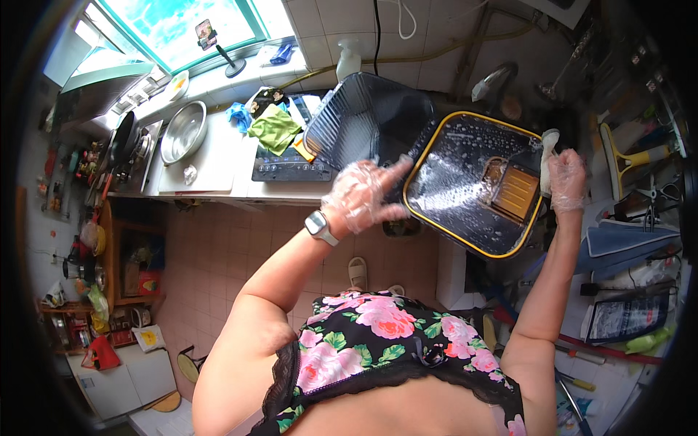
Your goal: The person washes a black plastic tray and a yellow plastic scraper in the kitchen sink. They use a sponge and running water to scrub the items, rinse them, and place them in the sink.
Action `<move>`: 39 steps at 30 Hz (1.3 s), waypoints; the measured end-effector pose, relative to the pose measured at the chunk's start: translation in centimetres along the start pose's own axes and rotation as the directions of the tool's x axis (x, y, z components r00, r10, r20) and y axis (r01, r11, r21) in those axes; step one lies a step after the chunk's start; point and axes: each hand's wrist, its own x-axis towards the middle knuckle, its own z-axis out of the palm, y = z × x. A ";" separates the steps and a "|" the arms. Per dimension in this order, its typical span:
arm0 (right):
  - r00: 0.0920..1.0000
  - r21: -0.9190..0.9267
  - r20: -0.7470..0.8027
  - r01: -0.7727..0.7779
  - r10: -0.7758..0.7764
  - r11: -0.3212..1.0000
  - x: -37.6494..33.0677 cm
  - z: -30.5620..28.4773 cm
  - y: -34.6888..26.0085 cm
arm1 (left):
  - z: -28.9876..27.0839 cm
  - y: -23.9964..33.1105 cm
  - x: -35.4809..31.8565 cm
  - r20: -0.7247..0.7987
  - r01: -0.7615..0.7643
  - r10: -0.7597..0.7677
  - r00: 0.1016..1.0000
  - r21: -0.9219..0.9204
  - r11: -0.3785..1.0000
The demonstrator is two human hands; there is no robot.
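A black, rounded-square lid or tray [462,192] with a yellow rim is tilted up in front of me, its face wet and dotted with foam. It has a ribbed amber panel [515,192] toward its right side. My left hand [361,192], in a clear plastic glove, is by its left edge with fingers spread; I cannot tell if they touch it. My right hand [567,180], also gloved, is closed on a white, soapy-looking cloth [549,163] at the lid's right edge. Behind my left hand lies a large black ribbed bin [349,120].
Left on the counter are a steel bowl [184,132], a green cloth [275,129] and a black cooktop [280,168]. A faucet [494,78] is behind the lid. A white bottle [348,59] stands at the wall. A yellow-handled squeegee [632,158] hangs at right.
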 end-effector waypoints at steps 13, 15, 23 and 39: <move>0.951 -0.165 -0.065 0.289 -0.303 0.943 7.7 4.6 -17.6 | 0.6 -0.4 2.6 -0.068 -0.006 -0.014 0.998 -0.286 0.958; 0.929 -0.144 -0.058 0.355 -0.366 0.924 9.2 8.2 -19.4 | 0.3 -1.4 2.8 -0.027 0.119 -0.133 0.991 -0.295 0.948; 0.990 0.710 -0.140 0.096 0.007 0.697 14.9 16.7 -20.5 | 1.1 -3.9 3.6 -0.185 -0.090 0.012 0.983 -0.418 0.904; 0.987 0.286 -0.159 0.066 -0.021 0.956 8.8 28.3 -1.0 | 5.4 -5.6 2.4 -0.414 0.144 -0.374 0.830 -0.489 0.860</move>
